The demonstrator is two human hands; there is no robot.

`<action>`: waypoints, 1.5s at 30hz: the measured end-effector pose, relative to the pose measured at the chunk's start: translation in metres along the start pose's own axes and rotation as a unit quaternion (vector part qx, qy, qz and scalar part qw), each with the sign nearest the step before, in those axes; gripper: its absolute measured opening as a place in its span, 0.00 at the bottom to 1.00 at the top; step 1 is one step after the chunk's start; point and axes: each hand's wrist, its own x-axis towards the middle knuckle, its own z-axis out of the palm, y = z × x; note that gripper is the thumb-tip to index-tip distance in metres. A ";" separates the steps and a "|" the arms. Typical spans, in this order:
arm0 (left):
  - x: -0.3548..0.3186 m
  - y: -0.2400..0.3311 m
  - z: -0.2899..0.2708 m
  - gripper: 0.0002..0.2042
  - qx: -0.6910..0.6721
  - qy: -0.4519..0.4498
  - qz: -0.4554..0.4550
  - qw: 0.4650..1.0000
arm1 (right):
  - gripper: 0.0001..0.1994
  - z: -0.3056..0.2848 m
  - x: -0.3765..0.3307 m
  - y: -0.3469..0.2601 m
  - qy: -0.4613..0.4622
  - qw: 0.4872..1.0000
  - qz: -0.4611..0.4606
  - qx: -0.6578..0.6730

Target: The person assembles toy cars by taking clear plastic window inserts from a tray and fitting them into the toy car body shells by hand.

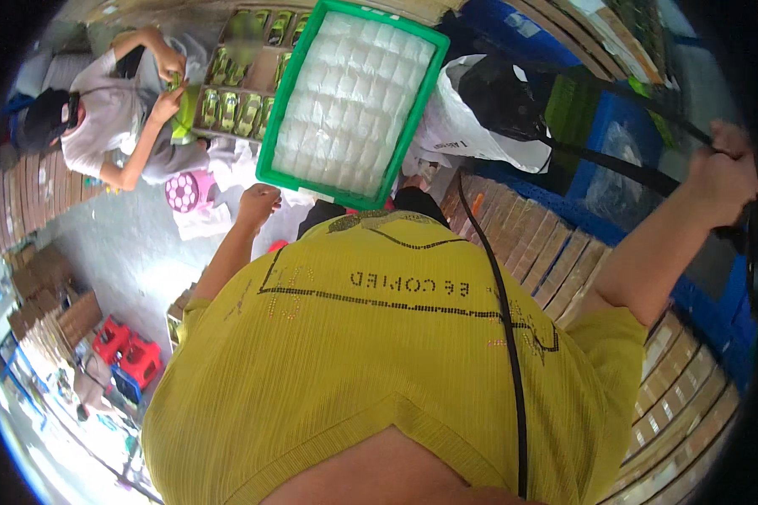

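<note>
My left hand (259,204) is just below the lower left corner of a green plastic crate (270,160). Its fingers are curled in, and whatever they may hold is hidden. Rows of small white, plastic-wrapped pieces (354,93) fill the crate. Far out to the right, my right hand (720,181) is closed round a black strap (619,169). That strap runs back toward a black bag (497,97) beside a large white sack (451,126).
At the upper left a co-worker (101,126) handles a small green piece beside a partitioned box (202,126) of green toy cars. A pink stool (189,192) stands nearby. Stacked cardboard (522,236) lies to the right, near blue bins (615,160). Red stools (126,349) are at the lower left.
</note>
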 end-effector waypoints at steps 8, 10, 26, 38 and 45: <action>-0.014 -0.026 0.038 0.09 -0.051 -0.056 -0.056 0.996 | 0.13 0.031 -0.122 0.151 -0.164 0.963 0.214 -0.010; -0.010 -0.038 0.033 0.07 -0.072 -0.054 -0.073 0.993 | 0.12 0.043 -0.165 0.192 -0.231 0.929 0.282 -0.057; 0.019 -0.156 0.009 0.09 0.006 -0.020 -0.134 0.991 | 0.23 0.051 -0.379 0.225 -0.694 0.537 0.198 -0.438; 0.022 -0.191 0.076 0.11 0.170 -0.074 -0.133 0.974 | 0.21 0.044 -0.561 0.283 -0.815 0.480 0.156 -0.285; 0.032 -0.138 0.104 0.08 -0.045 -0.091 -0.187 0.977 | 0.12 -0.073 -0.486 0.299 -0.511 0.716 0.443 -0.173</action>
